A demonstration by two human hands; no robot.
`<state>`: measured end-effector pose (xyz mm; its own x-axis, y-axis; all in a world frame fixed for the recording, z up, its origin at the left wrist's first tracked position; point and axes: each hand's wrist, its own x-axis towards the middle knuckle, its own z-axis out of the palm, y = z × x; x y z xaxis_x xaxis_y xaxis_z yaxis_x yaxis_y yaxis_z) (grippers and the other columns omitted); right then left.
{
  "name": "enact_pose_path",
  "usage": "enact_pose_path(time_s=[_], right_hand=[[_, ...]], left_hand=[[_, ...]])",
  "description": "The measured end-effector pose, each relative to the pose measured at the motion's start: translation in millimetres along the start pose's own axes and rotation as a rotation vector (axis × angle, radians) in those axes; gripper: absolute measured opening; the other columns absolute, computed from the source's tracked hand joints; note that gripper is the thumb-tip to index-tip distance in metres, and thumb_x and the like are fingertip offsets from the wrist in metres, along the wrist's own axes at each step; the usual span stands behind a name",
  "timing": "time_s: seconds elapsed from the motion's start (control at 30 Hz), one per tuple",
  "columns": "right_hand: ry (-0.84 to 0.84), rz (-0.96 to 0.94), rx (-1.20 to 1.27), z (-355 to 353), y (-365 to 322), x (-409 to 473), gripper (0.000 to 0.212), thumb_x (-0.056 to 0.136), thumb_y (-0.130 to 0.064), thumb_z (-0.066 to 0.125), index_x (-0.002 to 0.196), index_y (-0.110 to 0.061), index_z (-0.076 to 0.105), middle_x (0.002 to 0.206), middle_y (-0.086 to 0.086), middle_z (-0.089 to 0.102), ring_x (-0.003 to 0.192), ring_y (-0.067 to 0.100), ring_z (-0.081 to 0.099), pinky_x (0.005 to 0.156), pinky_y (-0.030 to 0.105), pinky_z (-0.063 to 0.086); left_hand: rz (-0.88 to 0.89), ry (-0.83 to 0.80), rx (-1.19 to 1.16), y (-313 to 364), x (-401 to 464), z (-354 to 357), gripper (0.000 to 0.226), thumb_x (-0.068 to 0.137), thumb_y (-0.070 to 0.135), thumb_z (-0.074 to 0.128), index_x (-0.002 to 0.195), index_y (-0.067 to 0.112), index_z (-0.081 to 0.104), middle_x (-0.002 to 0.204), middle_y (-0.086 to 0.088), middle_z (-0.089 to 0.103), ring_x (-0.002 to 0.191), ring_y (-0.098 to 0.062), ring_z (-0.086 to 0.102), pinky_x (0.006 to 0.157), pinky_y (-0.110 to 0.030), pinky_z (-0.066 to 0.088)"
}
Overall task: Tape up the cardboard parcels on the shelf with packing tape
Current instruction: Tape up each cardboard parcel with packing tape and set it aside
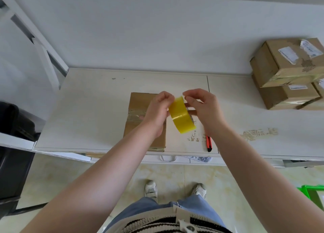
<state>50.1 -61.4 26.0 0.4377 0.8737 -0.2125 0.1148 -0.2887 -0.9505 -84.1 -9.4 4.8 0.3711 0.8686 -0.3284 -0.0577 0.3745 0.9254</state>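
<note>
Above shelf (98, 99): left hand (158, 113) grips tape roll (181, 116), right hand (204, 108) pinches roll's top edge. Box (138, 103) flat on shelf beneath. Knife (208, 143) beside; stacked boxes (287, 74) far right.

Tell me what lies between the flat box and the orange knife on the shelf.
Head view: only bare shelf with scuff marks between box and knife.

hidden: parcel (138, 113) right part behind left hand (157, 113) | cut off: stacked boxes (284, 71) at right edge
</note>
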Motion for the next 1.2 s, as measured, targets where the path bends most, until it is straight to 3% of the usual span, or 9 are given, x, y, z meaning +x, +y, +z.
enact_pose_path(time_s=[0.13, 0.27, 0.37, 0.47, 0.7, 0.8, 0.9, 1.0, 1.2], right_hand=[[-0.063, 0.174, -0.059, -15, 13, 6, 0.025, 0.096, -0.029, 0.061, 0.118, -0.019, 0.068, 0.112, 0.013, 0.069, 0.101, 0.030, 0.066, 0.084, 0.038, 0.058], [-0.198, 0.385, 0.205, -24, 19, 2, 0.033, 0.100, -0.036, 0.050, 0.117, -0.012, 0.066, 0.109, 0.008, 0.073, 0.100, 0.026, 0.069, 0.090, 0.043, 0.057], [-0.232, 0.403, 0.171, -33, 29, 6, 0.032, 0.101, -0.033, 0.050, 0.119, -0.012, 0.066, 0.109, 0.006, 0.074, 0.096, 0.024, 0.069, 0.088, 0.042, 0.057], [-0.115, 0.480, 0.128, -36, 46, 12, 0.023, 0.100, -0.028, 0.055, 0.109, -0.010, 0.067, 0.100, 0.008, 0.073, 0.085, 0.021, 0.066, 0.080, 0.039, 0.058], [0.062, 0.486, -0.320, -19, 101, 34, 0.034, 0.099, -0.017, 0.050, 0.066, -0.012, 0.045, 0.063, 0.007, 0.036, 0.066, 0.023, 0.036, 0.060, 0.031, 0.031], [-0.006, 0.480, -0.623, -8, 103, 37, 0.023, 0.100, -0.015, 0.041, 0.102, -0.005, 0.062, 0.100, 0.015, 0.056, 0.093, 0.030, 0.050, 0.077, 0.033, 0.042], [0.112, 0.298, -0.681, 7, 84, 27, 0.044, 0.099, -0.005, 0.034, 0.140, -0.008, 0.048, 0.141, 0.015, 0.042, 0.130, 0.031, 0.037, 0.100, 0.036, 0.036], [0.120, 0.025, -0.524, 36, 49, 4, 0.043, 0.101, -0.007, 0.036, 0.143, -0.009, 0.045, 0.138, 0.010, 0.050, 0.126, 0.027, 0.048, 0.097, 0.028, 0.036], [-0.067, 0.263, -0.445, 89, 39, -11, 0.023, 0.104, -0.019, 0.037, 0.117, 0.000, 0.043, 0.102, 0.011, 0.050, 0.091, 0.029, 0.047, 0.072, 0.031, 0.034]], left_hand=[[-0.251, 0.027, -0.467, 6, 0, 7, 0.016, 0.100, 0.024, 0.054, 0.098, 0.009, 0.061, 0.091, -0.012, 0.064, 0.085, -0.025, 0.064, 0.074, -0.034, 0.057], [-0.285, -0.057, -0.526, 6, 5, 5, 0.030, 0.089, 0.026, 0.065, 0.106, 0.002, 0.059, 0.100, -0.018, 0.068, 0.086, -0.027, 0.071, 0.070, -0.039, 0.061], [-0.146, 0.089, -0.098, 1, 18, -2, 0.017, 0.090, 0.019, 0.070, 0.094, 0.015, 0.054, 0.113, -0.010, 0.061, 0.108, -0.030, 0.062, 0.092, -0.044, 0.053], [0.151, 0.166, 0.493, 0, 23, -13, 0.018, 0.093, 0.023, 0.067, 0.103, 0.019, 0.053, 0.121, -0.003, 0.052, 0.109, -0.010, 0.054, 0.079, -0.014, 0.044], [0.124, 0.449, 0.747, -21, 15, -92, 0.032, 0.100, 0.025, 0.054, 0.126, 0.006, 0.057, 0.136, -0.011, 0.046, 0.123, -0.019, 0.049, 0.093, -0.015, 0.041], [-0.209, 0.395, 0.719, -37, 12, -108, 0.056, 0.102, 0.043, 0.046, 0.144, 0.006, 0.043, 0.151, -0.010, 0.037, 0.130, -0.026, 0.047, 0.098, -0.028, 0.035], [-0.296, 0.275, 0.551, -45, 9, -104, 0.049, 0.101, 0.051, 0.043, 0.128, 0.012, 0.055, 0.131, 0.001, 0.052, 0.117, -0.019, 0.050, 0.098, -0.032, 0.037], [-0.257, 0.246, 0.525, -48, 11, -102, 0.033, 0.100, 0.049, 0.047, 0.104, 0.020, 0.061, 0.113, 0.002, 0.063, 0.107, -0.021, 0.059, 0.095, -0.032, 0.046], [-0.220, 0.247, 0.584, -61, 18, -92, 0.032, 0.101, 0.045, 0.048, 0.109, 0.017, 0.060, 0.102, -0.001, 0.062, 0.094, -0.023, 0.059, 0.081, -0.031, 0.045]])
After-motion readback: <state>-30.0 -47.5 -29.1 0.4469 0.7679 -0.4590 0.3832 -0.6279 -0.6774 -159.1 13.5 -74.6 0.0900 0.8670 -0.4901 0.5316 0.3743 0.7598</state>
